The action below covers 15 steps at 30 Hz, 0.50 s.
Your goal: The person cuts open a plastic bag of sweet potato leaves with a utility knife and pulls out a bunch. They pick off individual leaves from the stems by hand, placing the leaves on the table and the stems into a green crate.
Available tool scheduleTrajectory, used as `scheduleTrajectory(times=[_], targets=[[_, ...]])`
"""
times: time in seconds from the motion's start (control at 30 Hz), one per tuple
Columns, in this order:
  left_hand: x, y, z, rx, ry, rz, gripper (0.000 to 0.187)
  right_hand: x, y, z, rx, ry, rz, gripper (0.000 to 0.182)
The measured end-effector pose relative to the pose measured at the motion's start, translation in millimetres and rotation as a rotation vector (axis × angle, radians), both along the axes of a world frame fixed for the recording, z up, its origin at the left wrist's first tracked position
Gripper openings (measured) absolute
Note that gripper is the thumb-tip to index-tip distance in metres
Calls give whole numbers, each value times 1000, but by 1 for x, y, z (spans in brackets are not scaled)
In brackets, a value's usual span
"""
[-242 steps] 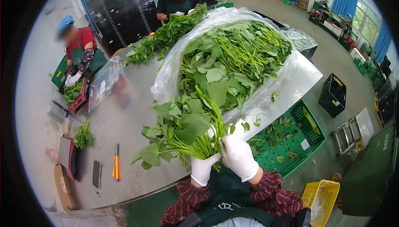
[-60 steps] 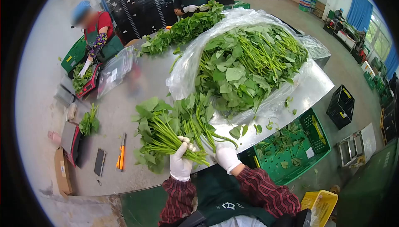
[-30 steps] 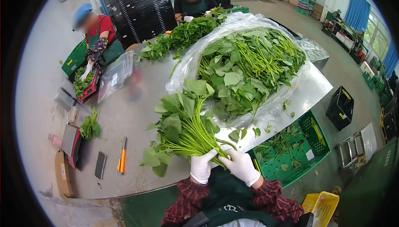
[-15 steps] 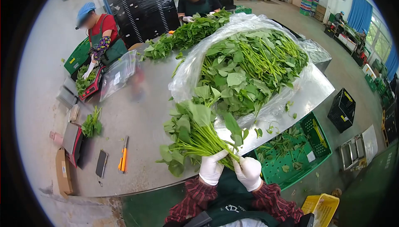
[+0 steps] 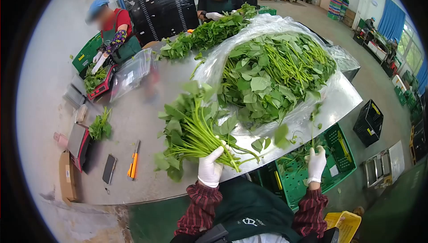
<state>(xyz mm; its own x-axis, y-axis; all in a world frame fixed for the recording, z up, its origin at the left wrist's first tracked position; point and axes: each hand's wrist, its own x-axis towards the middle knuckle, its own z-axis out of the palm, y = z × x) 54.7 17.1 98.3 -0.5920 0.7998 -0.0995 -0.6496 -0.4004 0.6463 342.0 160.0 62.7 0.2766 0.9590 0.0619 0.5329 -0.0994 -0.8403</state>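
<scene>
Bunch of greens: long pale stems, broad leaves fanned over the tabletop. Left hand grip closed around the stem ends. Right hand over the green crate, fingers loosely spread, holding nothing visible.

Both hands wear white gloves; both forearms are in red-and-black plaid sleeves. The left hand is raised in front of the body, fingers curled closed in a firm grasp, thumb uppermost. The right hand is extended out to the right side, well apart from the left, palm turned down, fingers loosely spread, grasping nothing.
</scene>
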Motion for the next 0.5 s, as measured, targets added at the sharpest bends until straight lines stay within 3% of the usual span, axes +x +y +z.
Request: scheduleTrajectory(times=[0.03, 0.1, 0.17, 0.23, 0.3, 0.47, 0.5], targets=[[4, 0, -2, -7, -40, -52, 32, -6, -6, 9, -44, 177, 111, 37], [11, 3, -7, 30, -55, -99, 31, -20, -9, -18, 441, 275, 520, 47], [21, 6, -8, 35, -85, -173, 31, -53, -57, 28, -83, 765, 725, 52], [29, 7, -1, 23, -79, -198, 30, -81, -79, 72, -359, 676, 899, 52], [33, 6, 6, -11, -125, -247, 32, -91, -86, 69, -356, 360, 1086, 51], [32, 0, 0, -72, -78, -226, 27, -98, -95, 60, -430, 329, 1058, 29], [30, 0, -1, -73, -79, -228, 27, -95, -94, 59, -275, 227, 1122, 23]])
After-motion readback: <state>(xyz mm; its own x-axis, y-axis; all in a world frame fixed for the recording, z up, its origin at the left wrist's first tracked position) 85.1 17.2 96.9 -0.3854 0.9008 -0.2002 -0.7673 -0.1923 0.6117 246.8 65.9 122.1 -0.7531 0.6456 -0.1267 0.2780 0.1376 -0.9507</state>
